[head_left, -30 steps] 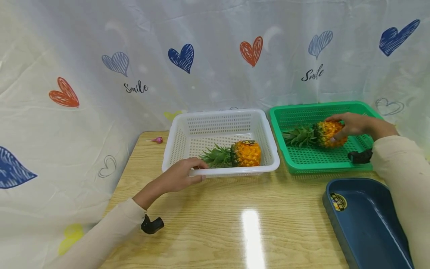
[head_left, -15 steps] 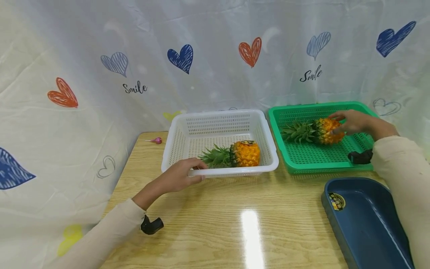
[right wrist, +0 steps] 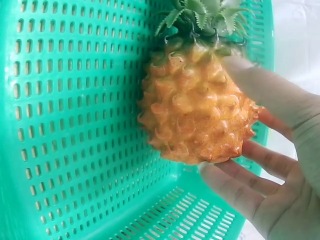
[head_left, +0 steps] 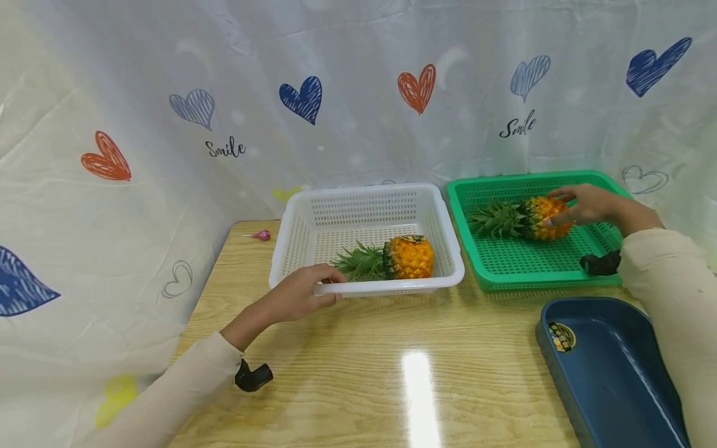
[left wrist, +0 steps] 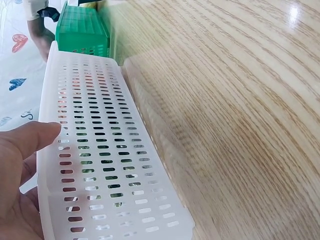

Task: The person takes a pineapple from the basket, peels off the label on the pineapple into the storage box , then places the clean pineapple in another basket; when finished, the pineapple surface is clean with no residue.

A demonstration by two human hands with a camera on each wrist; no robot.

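My left hand (head_left: pixel 305 291) holds the near rim of a white perforated basket (head_left: pixel 392 286), its thumb (left wrist: pixel 47 132) on the outer wall in the left wrist view. Inside that basket a pineapple (head_left: pixel 411 256) lies on its side, green leaves toward the left. A second pineapple (head_left: pixel 546 218) lies in the green perforated basket (head_left: pixel 521 280), leaves also pointing left. My right hand (head_left: pixel 594 205) grips its orange body. In the right wrist view, the thumb (right wrist: pixel 270 85) lies along this pineapple (right wrist: pixel 195 110) and the other fingers reach around its base, partly hidden.
A dark blue tray (head_left: pixel 610 367) with a label stands at the front right, partly behind my right sleeve. A lollipop (head_left: pixel 260 235) lies left of the white basket on the wooden table (head_left: pixel 336 373). A heart-printed curtain (head_left: pixel 358 81) hangs behind.
The pineapple in the green basket has shifted slightly toward the back. My right thumb has moved a little along it. The left hand and white basket stay in place.
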